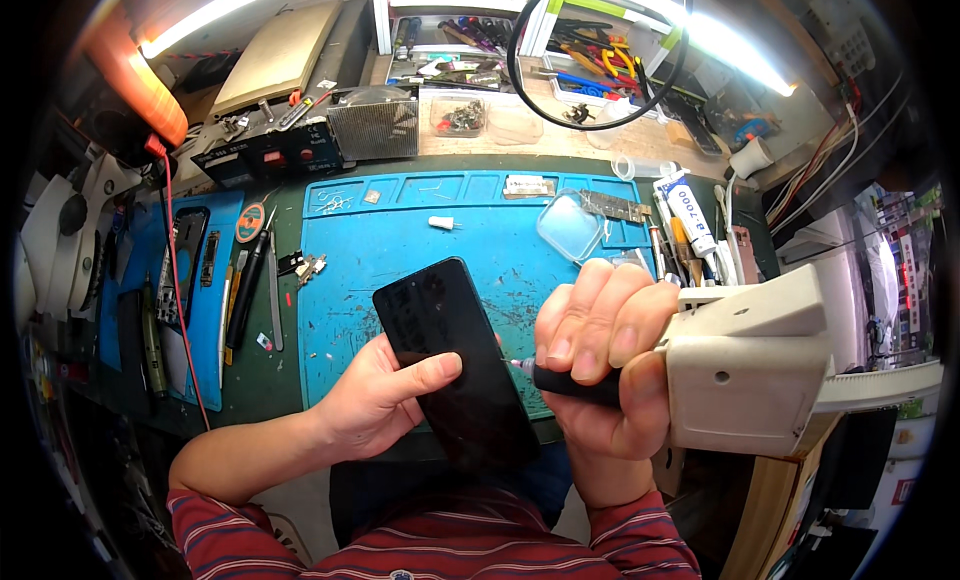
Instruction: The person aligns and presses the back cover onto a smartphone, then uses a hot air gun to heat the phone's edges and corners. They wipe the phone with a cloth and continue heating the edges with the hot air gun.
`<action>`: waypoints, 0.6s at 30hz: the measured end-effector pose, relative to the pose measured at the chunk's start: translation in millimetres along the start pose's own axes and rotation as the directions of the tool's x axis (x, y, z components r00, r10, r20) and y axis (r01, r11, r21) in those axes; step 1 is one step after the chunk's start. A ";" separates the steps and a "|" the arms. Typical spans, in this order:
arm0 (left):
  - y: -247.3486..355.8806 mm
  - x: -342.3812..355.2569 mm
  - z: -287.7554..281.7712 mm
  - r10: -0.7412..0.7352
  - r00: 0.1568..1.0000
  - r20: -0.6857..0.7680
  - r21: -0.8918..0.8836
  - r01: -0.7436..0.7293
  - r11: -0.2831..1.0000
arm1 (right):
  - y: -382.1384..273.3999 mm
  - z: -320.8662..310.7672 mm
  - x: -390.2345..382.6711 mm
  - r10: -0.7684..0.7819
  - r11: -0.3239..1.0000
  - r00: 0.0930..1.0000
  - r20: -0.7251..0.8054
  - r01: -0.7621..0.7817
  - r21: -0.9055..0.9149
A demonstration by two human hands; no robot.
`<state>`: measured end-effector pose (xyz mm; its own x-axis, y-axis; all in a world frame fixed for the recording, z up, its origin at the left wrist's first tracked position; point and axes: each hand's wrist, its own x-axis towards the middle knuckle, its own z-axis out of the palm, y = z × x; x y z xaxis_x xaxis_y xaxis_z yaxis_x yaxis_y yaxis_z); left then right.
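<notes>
My left hand (385, 390) grips a black smartphone (450, 355) by its left side, thumb lying over the glossy face. The phone is tilted above the blue work mat. My right hand (605, 355) is wrapped around an off-white, gun-shaped dispenser (745, 365) with a black barrel (575, 383). From the barrel's front a thin needle with a pinkish-white hub (521, 366) points left at the phone's right long edge. Whether the needle tip touches that edge, I cannot tell.
The blue mat (345, 320) carries a small white-capped piece (443, 223) and a clear plastic dish (570, 227). A white glue tube (687, 213) and several tools lie at right. Tweezers (275, 300) and phone parts lie left. A cable loop (515, 50) hangs overhead.
</notes>
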<state>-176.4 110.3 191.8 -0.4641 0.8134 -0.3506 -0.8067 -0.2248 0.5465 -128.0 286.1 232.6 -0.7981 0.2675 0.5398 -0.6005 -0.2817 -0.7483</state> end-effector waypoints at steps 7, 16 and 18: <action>-1.2 0.4 -0.7 -0.001 1.000 -0.017 -0.016 0.001 1.000 | -1.4 -1.6 -1.0 0.004 1.000 1.000 0.020 -0.003 -0.018; -1.2 0.6 0.0 0.013 1.000 -0.007 -0.003 -0.013 1.000 | 9.3 -13.0 0.5 -0.074 0.996 0.989 0.129 0.067 0.060; -1.0 0.4 -0.1 0.016 1.000 -0.007 0.001 -0.016 1.000 | 7.0 -11.2 -0.6 -0.055 0.998 0.992 0.115 0.051 0.037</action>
<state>-175.8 110.8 191.0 -0.4795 0.8061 -0.3469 -0.7989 -0.2374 0.5526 -131.2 294.3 222.7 -0.7644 0.1750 0.6206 -0.6416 -0.3015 -0.7053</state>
